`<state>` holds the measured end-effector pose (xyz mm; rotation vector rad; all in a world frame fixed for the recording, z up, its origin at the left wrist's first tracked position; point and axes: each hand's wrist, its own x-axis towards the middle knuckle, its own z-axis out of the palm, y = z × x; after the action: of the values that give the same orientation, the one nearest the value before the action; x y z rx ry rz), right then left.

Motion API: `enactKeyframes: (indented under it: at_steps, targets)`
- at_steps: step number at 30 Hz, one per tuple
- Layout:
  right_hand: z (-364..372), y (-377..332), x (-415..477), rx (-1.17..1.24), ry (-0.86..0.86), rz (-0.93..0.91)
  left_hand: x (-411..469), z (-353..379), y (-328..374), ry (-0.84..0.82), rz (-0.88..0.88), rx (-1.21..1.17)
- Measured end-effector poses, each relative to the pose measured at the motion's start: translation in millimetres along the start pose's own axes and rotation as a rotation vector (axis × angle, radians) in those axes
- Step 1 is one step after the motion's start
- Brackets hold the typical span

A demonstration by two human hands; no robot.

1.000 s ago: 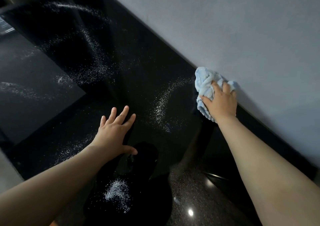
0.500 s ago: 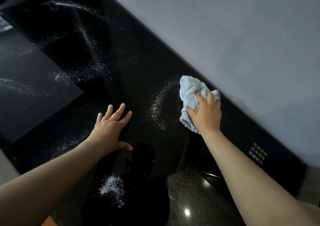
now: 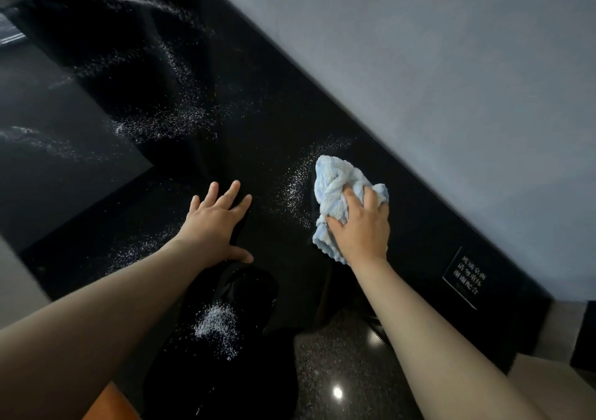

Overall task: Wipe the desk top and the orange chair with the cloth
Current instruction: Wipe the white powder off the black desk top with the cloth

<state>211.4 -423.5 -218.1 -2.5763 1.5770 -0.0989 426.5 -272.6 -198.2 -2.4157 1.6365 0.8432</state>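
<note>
Cloth (image 3: 335,187) gripped in right hand (image 3: 361,226), pressed on desk top (image 3: 274,123). Left hand (image 3: 214,223) flat, fingers (image 3: 230,194) spread. Desk-wiping step; next stroke likely calls for sweep through adjacent white grains (image 3: 295,184).

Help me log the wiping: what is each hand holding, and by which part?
The right hand grips the blue cloth by its bunched near part, on the desk top. The left hand lies flat there, holding nothing.

On the desk top (image 3: 274,113) the cloth (image 3: 335,190) lies under the right hand (image 3: 361,226), near the wall (image 3: 419,81) behind it; the left hand (image 3: 216,223) rests flat to its left, a powder streak (image 3: 295,187) lies between them, and a sign (image 3: 466,277) stands further right
</note>
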Motion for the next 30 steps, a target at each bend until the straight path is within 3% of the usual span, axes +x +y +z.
enactKeyframes:
  at_steps: [6,14,20,30]
  targets:
    - [2.9,-16.5,-24.7,0.011,0.003,0.000,-16.4,3.3,1.3,0.018,0.012,-0.067]
    - [7.2,-32.9,-42.6,0.014,0.129,0.031,-53.4,6.2,-24.4,0.083,0.037,-0.098]
    - [9.3,-50.0,-49.7,0.120,0.086,0.224,-62.6,3.9,-43.2,0.108,0.011,-0.111]
    - [19.9,-52.5,-69.3,0.112,0.126,0.098,-78.2,15.9,-65.2,0.057,-0.068,-0.055]
